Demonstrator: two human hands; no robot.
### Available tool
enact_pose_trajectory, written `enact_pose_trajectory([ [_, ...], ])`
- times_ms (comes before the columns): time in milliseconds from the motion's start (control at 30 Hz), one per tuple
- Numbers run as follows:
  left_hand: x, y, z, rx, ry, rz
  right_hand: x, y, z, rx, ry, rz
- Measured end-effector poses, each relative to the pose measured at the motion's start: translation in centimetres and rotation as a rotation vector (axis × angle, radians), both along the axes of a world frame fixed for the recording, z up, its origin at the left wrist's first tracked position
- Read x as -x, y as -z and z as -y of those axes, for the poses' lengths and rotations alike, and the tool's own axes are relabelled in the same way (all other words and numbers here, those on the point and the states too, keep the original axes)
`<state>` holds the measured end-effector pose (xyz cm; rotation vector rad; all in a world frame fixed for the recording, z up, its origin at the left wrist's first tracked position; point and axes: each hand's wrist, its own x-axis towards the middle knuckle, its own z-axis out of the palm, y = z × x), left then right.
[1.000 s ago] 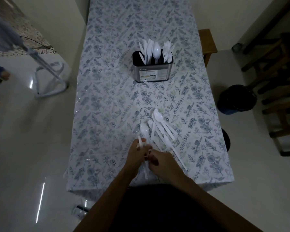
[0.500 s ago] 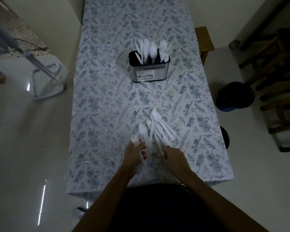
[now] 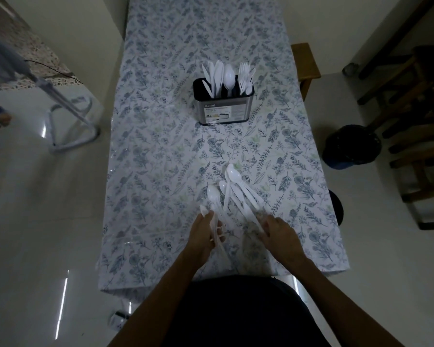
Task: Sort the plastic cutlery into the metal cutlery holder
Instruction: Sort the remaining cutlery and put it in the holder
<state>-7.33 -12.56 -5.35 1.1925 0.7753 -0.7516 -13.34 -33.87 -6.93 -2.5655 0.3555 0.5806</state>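
Observation:
A metal cutlery holder (image 3: 223,111) stands mid-table with white knives at its left, a spoon in the middle and forks at its right. Several white plastic spoons (image 3: 236,189) lie fanned on the floral tablecloth (image 3: 161,151) near the front edge. My left hand (image 3: 203,234) grips a few white plastic pieces (image 3: 214,222), their tips poking out above the fingers. My right hand (image 3: 281,234) lies at the lower end of the spoon handles, fingers bent at one handle; whether it holds that handle is unclear.
A wooden bench (image 3: 306,63) sits at the table's right side. A dark bin (image 3: 351,146) and wooden chairs (image 3: 416,121) stand on the floor to the right. A metal frame (image 3: 70,121) stands on the left floor.
My hands have drawn apart: the right hand shifted rightward to the spoon handles, while the left hand kept its bundle and rose slightly.

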Motion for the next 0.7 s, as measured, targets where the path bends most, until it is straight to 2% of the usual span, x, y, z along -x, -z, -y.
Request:
enact_pose_trajectory([
  [133,0.3,0.4,0.0,0.029,0.009,0.029,0.3,-0.5,0.0,-0.041,0.062,0.037],
  [233,0.5,0.3,0.5,-0.004,0.036,0.101,0.2,-2.8,-1.3,-0.263,0.180,0.074],
  [300,0.7,0.1,1.0,0.016,0.081,0.157,0.0,-4.5,-2.8,-0.429,0.126,0.085],
  [367,0.7,-0.2,1.4,0.011,0.106,0.184,-0.6,-5.3,-4.0,-0.507,0.028,0.099],
  [433,0.5,-0.3,1.4,-0.068,0.091,0.198,-1.9,-4.7,-4.2,-0.449,0.043,0.166],
  [500,0.2,0.2,1.0,-0.083,0.030,0.164,-3.4,-3.0,-3.1,-0.208,0.070,0.226],
  [567,0.2,0.3,0.7,-0.040,-0.029,0.133,-4.3,-1.4,-1.8,0.003,0.038,0.158],
  [700,0.3,-0.3,0.1,-0.081,0.007,0.116,-4.1,0.4,-1.3,0.048,-0.050,0.031],
])
